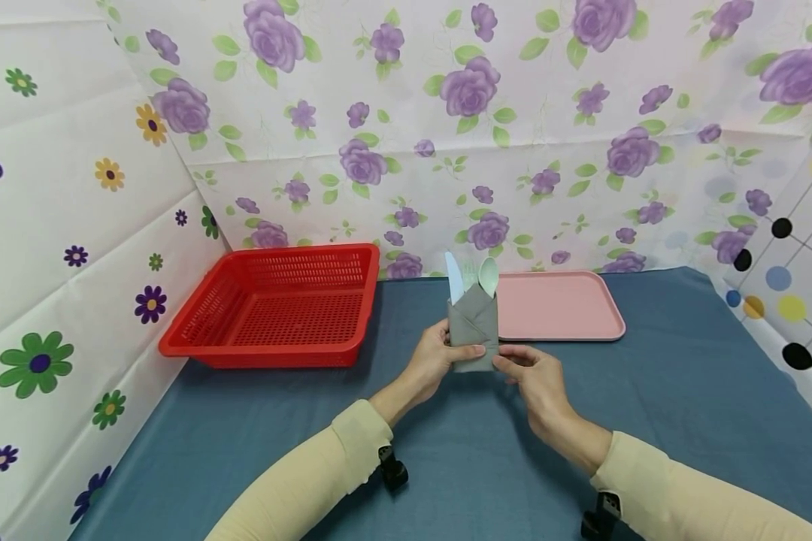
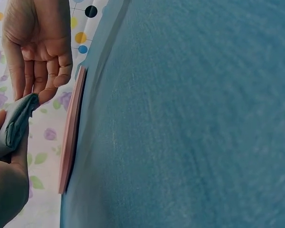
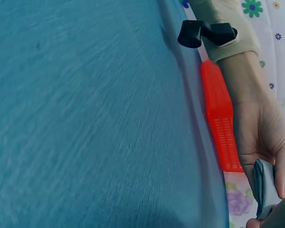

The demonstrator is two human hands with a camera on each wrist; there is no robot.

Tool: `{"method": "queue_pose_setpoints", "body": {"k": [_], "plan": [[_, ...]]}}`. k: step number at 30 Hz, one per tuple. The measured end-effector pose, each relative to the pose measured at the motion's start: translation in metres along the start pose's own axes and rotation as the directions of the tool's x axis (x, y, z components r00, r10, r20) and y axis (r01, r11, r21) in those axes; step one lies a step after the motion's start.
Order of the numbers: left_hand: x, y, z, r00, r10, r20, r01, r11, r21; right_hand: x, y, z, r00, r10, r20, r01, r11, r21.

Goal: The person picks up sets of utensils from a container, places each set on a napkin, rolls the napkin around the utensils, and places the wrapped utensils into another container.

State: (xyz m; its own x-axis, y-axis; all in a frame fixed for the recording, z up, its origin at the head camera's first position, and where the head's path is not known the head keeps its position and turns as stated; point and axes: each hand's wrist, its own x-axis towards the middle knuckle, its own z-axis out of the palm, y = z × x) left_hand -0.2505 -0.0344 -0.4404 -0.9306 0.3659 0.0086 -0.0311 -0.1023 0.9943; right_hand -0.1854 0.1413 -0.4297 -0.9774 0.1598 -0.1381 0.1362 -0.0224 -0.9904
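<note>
A grey folded napkin (image 1: 474, 321) stands upright above the table as a pocket. Out of its top stick a pale blue knife (image 1: 454, 276), a pale green fork (image 1: 470, 275) and a pale green spoon (image 1: 489, 276). My left hand (image 1: 440, 357) grips the napkin from its left side, thumb across the front near the bottom. At the lower right edge, my right hand (image 1: 537, 379) pinches the napkin between thumb and fingers. The left wrist view shows the napkin's folded bottom end (image 2: 19, 121) between both hands; the cutlery is hidden there.
A red perforated plastic basket (image 1: 264, 359) sits at the back left of the blue cloth-covered table (image 1: 460, 458). Behind the napkin, to the right, lies a pink tray (image 1: 558, 304). Patterned sheets (image 1: 406, 98) hang along the back and sides.
</note>
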Motion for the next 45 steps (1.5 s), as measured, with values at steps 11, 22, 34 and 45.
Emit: {"method": "queue_pose_setpoints", "body": {"k": [11,22,34,45], "plan": [[0.0011,0.0020,-0.0032,0.999,-0.018,0.049,0.018,1.000,0.005,0.0040,0.0051,-0.0031,0.999,0.013,0.050,-0.016,0.998,0.068],[-0.0037,-0.0020,-0.0035,0.997,-0.063,0.043,0.063,0.998,0.009,0.0062,0.0068,-0.0026,0.998,0.007,0.062,-0.010,0.999,0.048],[-0.0025,-0.0041,-0.0046,0.996,-0.085,0.030,0.085,0.996,0.021,0.0076,0.0056,-0.0035,0.998,-0.007,0.065,0.006,1.000,0.011],[-0.0037,-0.0027,-0.0042,0.994,-0.096,0.044,0.097,0.995,-0.008,0.0105,0.0053,-0.0036,0.997,-0.023,0.069,0.023,1.000,0.003]]}}
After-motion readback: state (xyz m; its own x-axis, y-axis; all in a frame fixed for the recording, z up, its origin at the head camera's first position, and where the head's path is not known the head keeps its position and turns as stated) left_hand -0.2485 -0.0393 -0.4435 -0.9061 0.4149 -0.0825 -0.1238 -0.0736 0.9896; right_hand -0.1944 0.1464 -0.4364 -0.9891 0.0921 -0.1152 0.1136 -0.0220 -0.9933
